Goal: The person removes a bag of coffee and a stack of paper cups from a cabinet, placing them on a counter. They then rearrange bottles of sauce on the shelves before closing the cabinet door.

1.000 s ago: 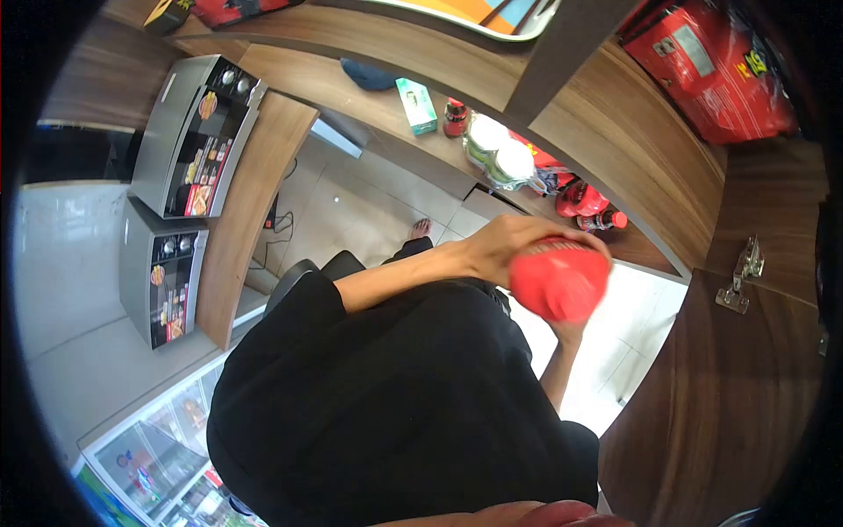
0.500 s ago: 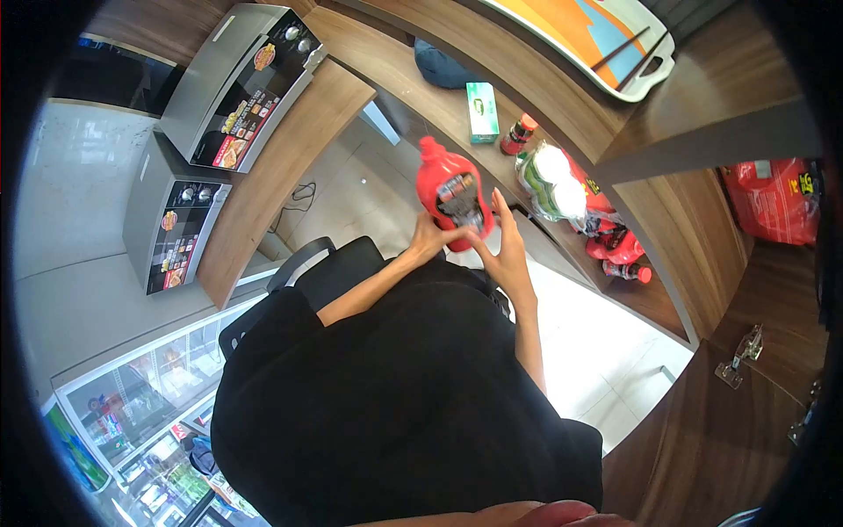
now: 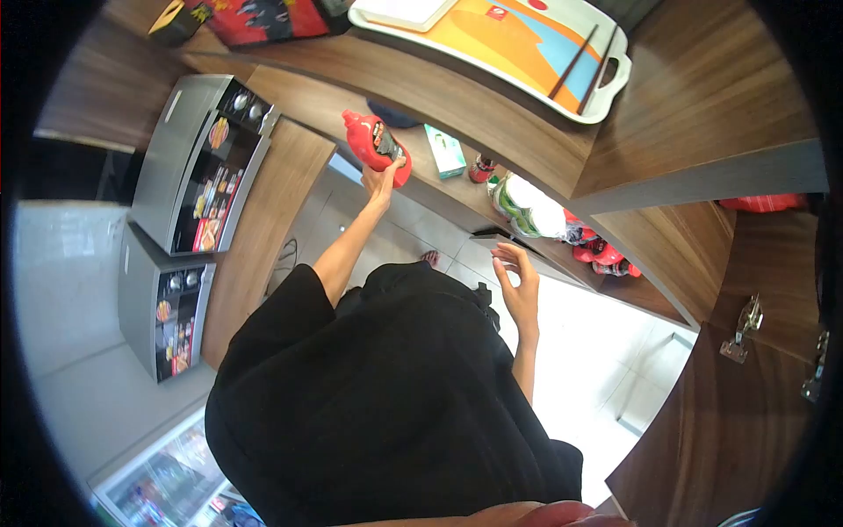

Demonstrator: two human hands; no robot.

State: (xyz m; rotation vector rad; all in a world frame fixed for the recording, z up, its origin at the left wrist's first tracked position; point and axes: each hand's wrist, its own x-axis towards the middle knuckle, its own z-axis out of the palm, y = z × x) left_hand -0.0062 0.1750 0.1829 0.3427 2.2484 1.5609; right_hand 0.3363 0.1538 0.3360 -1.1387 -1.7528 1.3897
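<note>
A red squeeze bottle (image 3: 360, 136) with a dark label is held out at the far left of the low shelf. My left hand (image 3: 379, 183) wraps around its lower part, and the bottle leans with its cap up and to the left. My right hand (image 3: 520, 279) hangs in front of the shelf, holding nothing, its fingers loosely bent and apart. Between the two hands, on the shelf, lie a green and white box (image 3: 445, 151) and a small dark red bottle (image 3: 481, 169). Nearest to my right hand is a plastic-wrapped green and white pack (image 3: 527, 209).
More red bottles (image 3: 606, 255) lie along the shelf's right part. Above, a white tray (image 3: 606, 107) carries chopsticks (image 3: 575, 63). Two small ovens, an upper one (image 3: 189, 149) and a lower one (image 3: 145, 290), stand at left. A cabinet door (image 3: 702, 439) with metal hinges is at right.
My right hand has come off the red bottle. My left hand has carried the bottle up and left toward the shelf's far end. The view has shifted, showing more of the upper shelf.
</note>
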